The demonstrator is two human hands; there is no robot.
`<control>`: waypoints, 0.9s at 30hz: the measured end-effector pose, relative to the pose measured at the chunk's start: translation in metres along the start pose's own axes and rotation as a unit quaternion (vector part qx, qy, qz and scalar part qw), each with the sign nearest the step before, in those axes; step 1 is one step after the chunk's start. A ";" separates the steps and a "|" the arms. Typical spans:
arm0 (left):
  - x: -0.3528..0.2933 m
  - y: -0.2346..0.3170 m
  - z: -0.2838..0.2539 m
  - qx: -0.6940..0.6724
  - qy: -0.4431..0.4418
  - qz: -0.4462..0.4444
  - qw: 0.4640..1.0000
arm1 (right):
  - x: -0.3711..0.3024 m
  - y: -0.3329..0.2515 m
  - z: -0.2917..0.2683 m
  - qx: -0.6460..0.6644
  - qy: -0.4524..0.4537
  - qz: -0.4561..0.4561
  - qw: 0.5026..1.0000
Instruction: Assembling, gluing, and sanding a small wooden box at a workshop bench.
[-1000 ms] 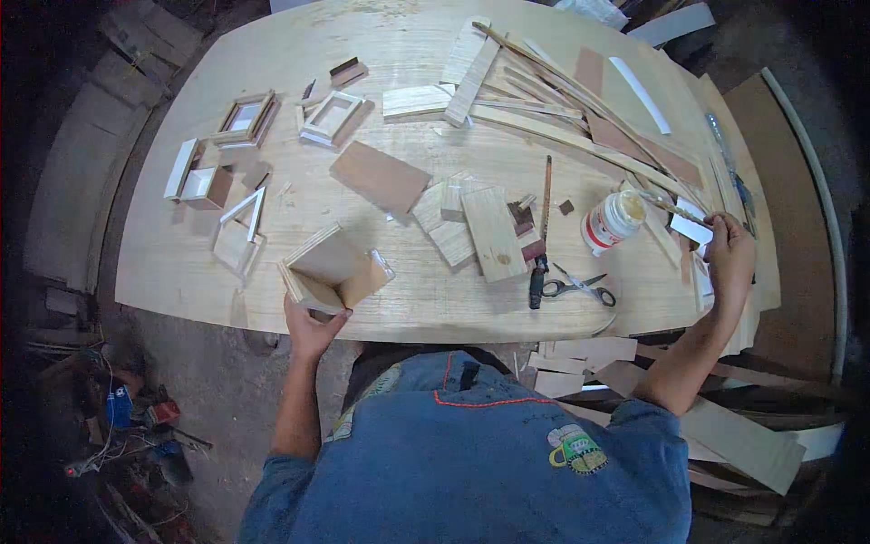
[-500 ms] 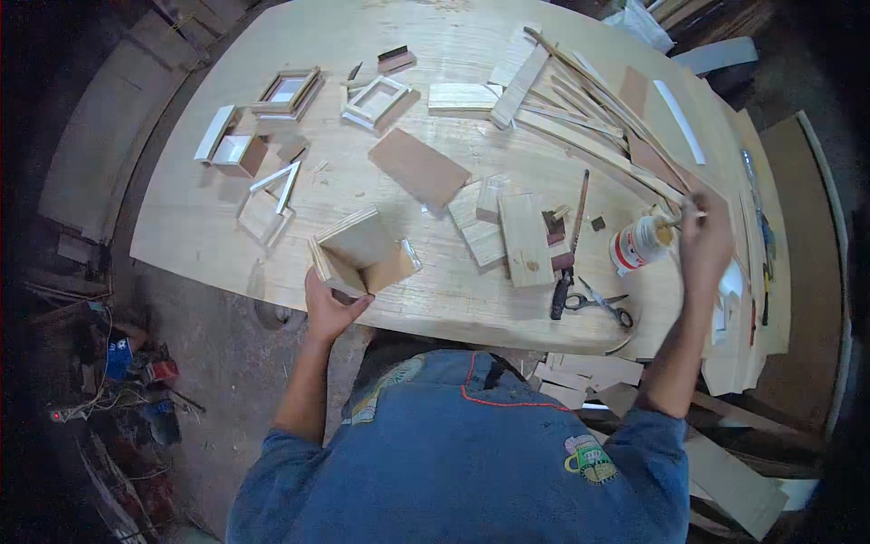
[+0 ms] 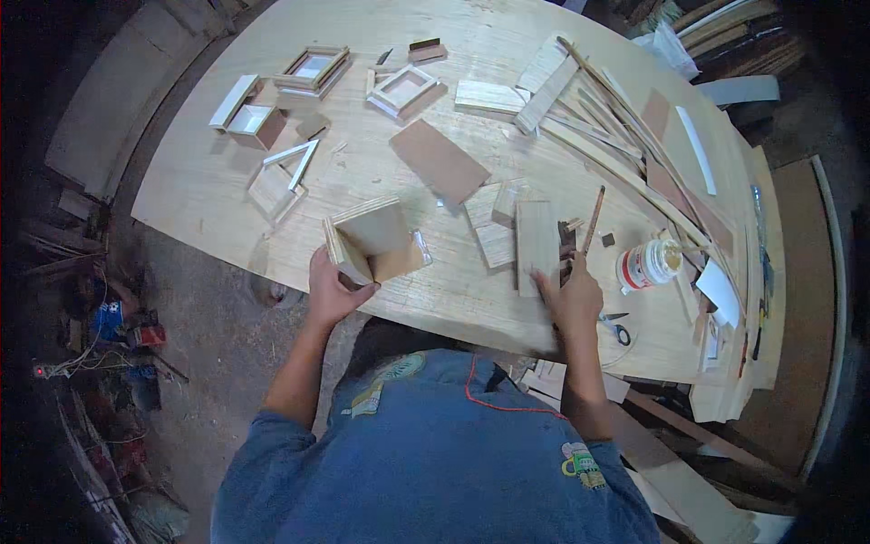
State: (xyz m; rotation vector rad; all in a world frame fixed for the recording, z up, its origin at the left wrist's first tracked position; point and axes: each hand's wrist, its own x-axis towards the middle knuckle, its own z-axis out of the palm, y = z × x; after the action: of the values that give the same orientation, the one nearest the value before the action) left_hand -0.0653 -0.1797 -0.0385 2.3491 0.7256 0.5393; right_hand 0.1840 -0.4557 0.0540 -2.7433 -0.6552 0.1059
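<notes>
My left hand [image 3: 340, 288] grips a small open plywood box [image 3: 373, 228] at its near left side, with the thumb along the lower edge. Its walls stand in a corner over a brown base, with a clear shiny strip at the right edge. My right hand [image 3: 575, 295] is at the near end of a pale flat wooden block [image 3: 536, 238], thumb on its face and fingers at its right edge. The fingertips are partly hidden. Beside that hand lie a thin brown stick [image 3: 594, 216] and scissors [image 3: 620, 332], partly covered by the hand.
An open white glue jar [image 3: 648, 265] stands on the right. A brown board [image 3: 440, 161] lies mid-table. Small wooden frames [image 3: 404, 92] and a little box [image 3: 256, 125] sit at the far left. Long wood strips [image 3: 616, 177] spread across the far right of the wooden table [image 3: 199, 199].
My right hand has come left from beside the glue jar to the wooden block, which has turned slightly. The left hand still holds the plywood box. The whole view has shifted a little.
</notes>
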 end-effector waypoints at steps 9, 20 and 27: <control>0.002 0.007 0.003 -0.087 0.035 0.009 0.996 | -0.011 0.024 0.029 0.257 0.054 0.019 0.965; 0.006 -0.004 -0.007 -0.026 0.025 0.109 0.993 | 0.011 -0.049 -0.065 0.245 0.081 -0.070 0.964; 0.018 0.006 -0.035 -0.321 -0.046 -0.025 0.946 | -0.003 -0.074 -0.011 0.179 0.165 -0.139 0.960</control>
State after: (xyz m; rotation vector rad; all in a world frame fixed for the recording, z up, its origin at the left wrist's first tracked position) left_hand -0.0676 -0.1574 -0.0061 1.7289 0.4690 0.5412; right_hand 0.1509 -0.3974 0.0880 -2.2281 -0.8227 -0.2670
